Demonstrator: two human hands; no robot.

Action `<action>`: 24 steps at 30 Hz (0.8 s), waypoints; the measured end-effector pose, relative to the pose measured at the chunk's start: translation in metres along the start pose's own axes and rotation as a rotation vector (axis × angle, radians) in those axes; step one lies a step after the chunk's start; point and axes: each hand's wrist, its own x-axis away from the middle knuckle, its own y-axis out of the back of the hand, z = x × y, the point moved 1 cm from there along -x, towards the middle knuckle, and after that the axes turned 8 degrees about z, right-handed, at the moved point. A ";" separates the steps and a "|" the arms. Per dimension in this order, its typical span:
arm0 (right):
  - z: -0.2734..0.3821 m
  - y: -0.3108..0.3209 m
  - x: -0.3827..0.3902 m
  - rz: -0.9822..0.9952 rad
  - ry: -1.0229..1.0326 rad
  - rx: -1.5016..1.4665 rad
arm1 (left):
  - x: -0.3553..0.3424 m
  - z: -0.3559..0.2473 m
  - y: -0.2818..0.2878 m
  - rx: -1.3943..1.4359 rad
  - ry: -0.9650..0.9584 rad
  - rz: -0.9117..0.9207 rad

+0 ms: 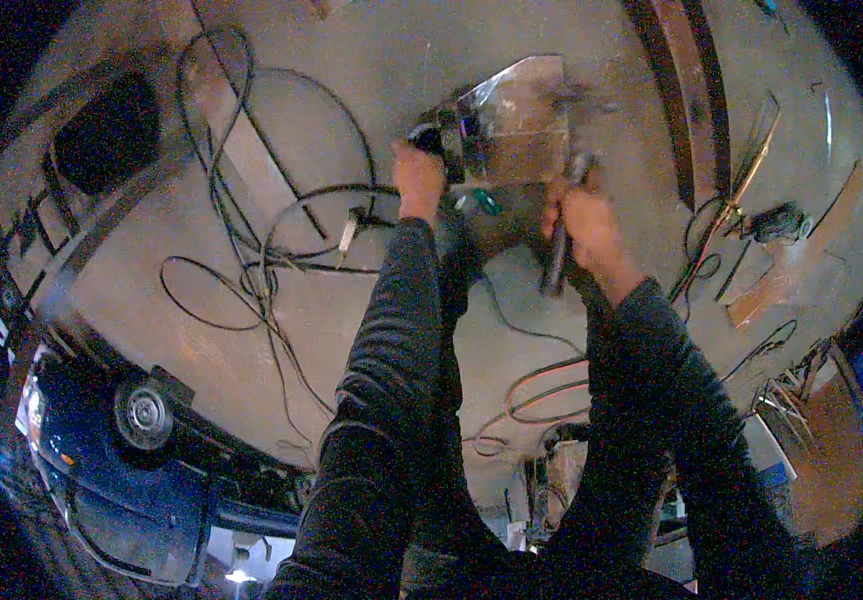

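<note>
My right hand (587,228) is wrapped round the dark handle of a hammer (555,262), whose head is smeared by motion beside a metal piece. That metal piece (521,115) has a shiny, flat, angled surface and lies on the floor in front of me. At its left edge my left hand (419,180) is closed round a dark part (441,145); its exact kind is unclear. A small green object (486,203) sits just below the metal piece, between my hands.
Looped black cables (251,255) spread across the floor on the left, with a pale clamp-like piece (348,236) among them. Long rusty steel beams (696,100) lie at the upper right, near a brass-coloured torch (751,180). A dark blue vehicle (141,500) stands lower left.
</note>
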 end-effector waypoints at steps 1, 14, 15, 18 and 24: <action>0.000 -0.005 -0.004 -0.046 0.070 0.003 | 0.004 -0.028 0.007 0.073 0.040 -0.003; -0.033 -0.017 -0.031 0.059 0.122 0.011 | -0.014 -0.010 0.013 0.055 0.145 -0.003; -0.045 -0.043 -0.016 0.177 0.101 0.211 | -0.012 0.020 0.007 -0.043 0.092 -0.016; -0.064 -0.008 -0.031 0.490 0.199 0.551 | -0.006 -0.021 0.027 0.052 0.077 -0.030; -0.021 -0.001 -0.002 0.061 -0.038 -0.114 | 0.016 -0.028 0.043 0.188 0.222 0.004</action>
